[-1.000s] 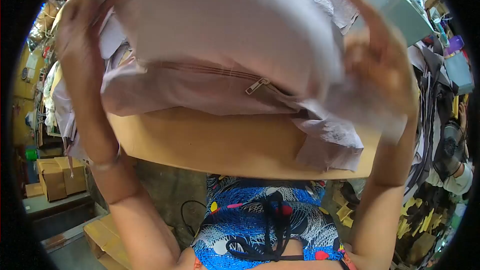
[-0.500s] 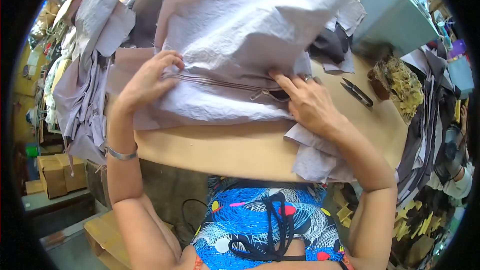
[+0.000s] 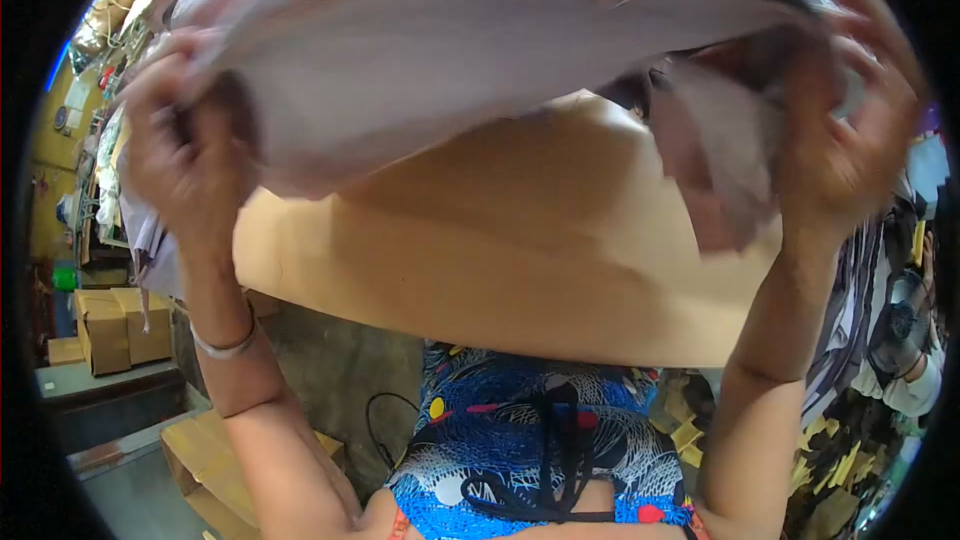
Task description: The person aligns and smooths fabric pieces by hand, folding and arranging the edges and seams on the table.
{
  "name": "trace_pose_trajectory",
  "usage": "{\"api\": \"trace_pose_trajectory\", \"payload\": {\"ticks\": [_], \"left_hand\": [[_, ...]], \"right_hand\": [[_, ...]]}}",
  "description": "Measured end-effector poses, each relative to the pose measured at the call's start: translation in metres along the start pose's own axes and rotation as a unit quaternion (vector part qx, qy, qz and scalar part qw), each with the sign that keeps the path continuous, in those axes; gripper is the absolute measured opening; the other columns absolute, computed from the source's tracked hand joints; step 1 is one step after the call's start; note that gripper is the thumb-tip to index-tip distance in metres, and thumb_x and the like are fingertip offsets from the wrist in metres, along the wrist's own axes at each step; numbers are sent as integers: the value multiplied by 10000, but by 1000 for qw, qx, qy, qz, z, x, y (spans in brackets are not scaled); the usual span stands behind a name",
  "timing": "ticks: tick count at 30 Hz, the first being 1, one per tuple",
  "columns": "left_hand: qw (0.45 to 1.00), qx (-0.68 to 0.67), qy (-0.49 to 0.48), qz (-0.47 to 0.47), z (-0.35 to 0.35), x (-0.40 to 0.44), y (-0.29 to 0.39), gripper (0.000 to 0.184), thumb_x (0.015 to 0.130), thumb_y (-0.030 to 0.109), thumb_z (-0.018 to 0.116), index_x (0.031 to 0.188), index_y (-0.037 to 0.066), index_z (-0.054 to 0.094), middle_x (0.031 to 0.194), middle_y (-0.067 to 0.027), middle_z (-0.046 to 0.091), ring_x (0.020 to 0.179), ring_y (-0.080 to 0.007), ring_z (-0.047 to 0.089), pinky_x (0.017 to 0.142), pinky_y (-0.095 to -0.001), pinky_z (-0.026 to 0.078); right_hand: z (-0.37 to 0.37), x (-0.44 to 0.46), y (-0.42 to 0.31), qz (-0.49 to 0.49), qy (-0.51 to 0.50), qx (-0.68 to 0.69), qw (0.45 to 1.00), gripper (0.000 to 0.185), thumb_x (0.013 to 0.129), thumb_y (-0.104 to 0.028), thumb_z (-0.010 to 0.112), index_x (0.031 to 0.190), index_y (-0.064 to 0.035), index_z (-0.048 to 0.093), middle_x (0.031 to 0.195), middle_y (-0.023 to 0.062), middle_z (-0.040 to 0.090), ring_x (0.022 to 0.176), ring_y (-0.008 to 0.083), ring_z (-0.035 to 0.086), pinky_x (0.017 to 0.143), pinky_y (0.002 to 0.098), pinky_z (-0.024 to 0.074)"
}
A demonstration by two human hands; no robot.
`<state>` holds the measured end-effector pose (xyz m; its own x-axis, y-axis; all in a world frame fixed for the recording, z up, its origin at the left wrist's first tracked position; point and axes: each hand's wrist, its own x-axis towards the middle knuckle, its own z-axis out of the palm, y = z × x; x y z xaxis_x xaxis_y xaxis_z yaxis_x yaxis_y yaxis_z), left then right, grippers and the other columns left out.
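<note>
The grip of left hand and right hand pinches the grey fabric, which I see held above the table.

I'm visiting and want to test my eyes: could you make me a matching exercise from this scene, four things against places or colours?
1. Greyish cloth
2. Bracelet
3. Tabletop
4. Garment

A. Around the left wrist
B. Held up between left hand and right hand
C. Mostly blue, patterned
D. Plain tan

Pairs: 1-B, 2-A, 3-D, 4-C

Motion-blurred cloth, black curved corners
</note>
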<state>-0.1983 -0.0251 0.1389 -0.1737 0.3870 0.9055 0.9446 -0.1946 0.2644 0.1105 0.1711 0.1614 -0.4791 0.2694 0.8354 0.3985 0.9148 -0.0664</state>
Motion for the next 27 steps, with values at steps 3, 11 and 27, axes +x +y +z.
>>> {"api": "trace_pose_trajectory", "payload": {"ticks": [3, 11, 27], "left_hand": [[958, 227, -161, 64, -22, 2, 10, 272, 818, 71, 607, 1082, 66, 542, 967, -102, 634, 783, -236, 623, 761, -335, 501], [894, 37, -442, -69, 14, -80, 23, 609, 679, -54, 534, 1260, 129, 537, 1225, -116, 570, 819, -300, 628, 771, -386, 508], [832, 415, -354, -102, -165, 140, -88, 451, 775, 27, 485, 1202, 118, 599, 1162, -147, 616, 1003, -321, 602, 843, -359, 483]], "right_hand": [[26, -32, 12, 9, -133, 31, 991, 589, 707, -2, 590, 1282, -84, 491, 848, 139, 622, 752, 284, 598, 718, 381, 485], [22, -53, -12, 187, -268, 344, 880, 761, 614, 81, 462, 1355, -93, 438, 737, 43, 593, 600, 57, 513, 573, 194, 398], [87, -131, 5, 140, -292, 228, 918, 734, 646, 11, 692, 1327, -24, 421, 1244, 154, 538, 1195, 322, 447, 1066, 428, 283]]}}
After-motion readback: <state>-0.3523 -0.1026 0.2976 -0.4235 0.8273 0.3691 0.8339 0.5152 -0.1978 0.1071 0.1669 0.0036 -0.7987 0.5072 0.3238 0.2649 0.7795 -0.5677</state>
